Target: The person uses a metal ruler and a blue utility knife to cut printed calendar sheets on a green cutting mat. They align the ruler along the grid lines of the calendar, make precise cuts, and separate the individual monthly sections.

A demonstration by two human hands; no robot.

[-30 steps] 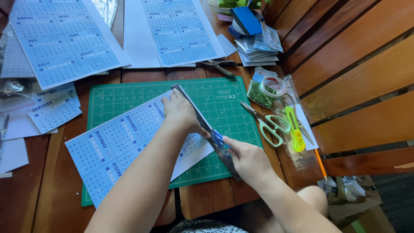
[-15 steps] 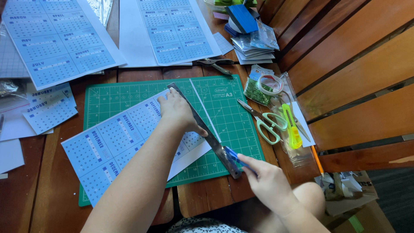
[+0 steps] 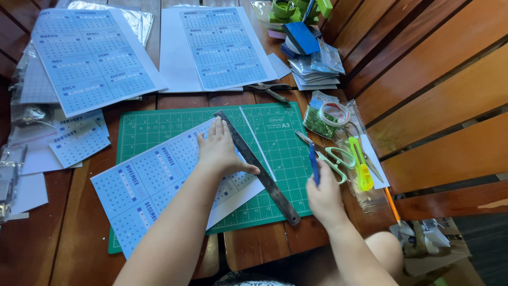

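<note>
Mid-trim, likely: left hand [image 3: 219, 151] flat, pressing metal ruler [image 3: 257, 167] onto calendar sheet [image 3: 153, 182]; right hand [image 3: 323, 193] gripping blue craft knife [image 3: 314, 163], lifted right of the ruler. Next: setting blade against ruler edge.

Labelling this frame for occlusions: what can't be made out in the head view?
- Blue knife: blade tip too small to tell; handle hidden in the right hand.
- Calendar sheet: middle covered by the left hand and forearm.
- Metal ruler: markings too small to make out.
- Green scissors: partly behind the right hand.
- Top-edge green items: cut off by the frame.
</note>
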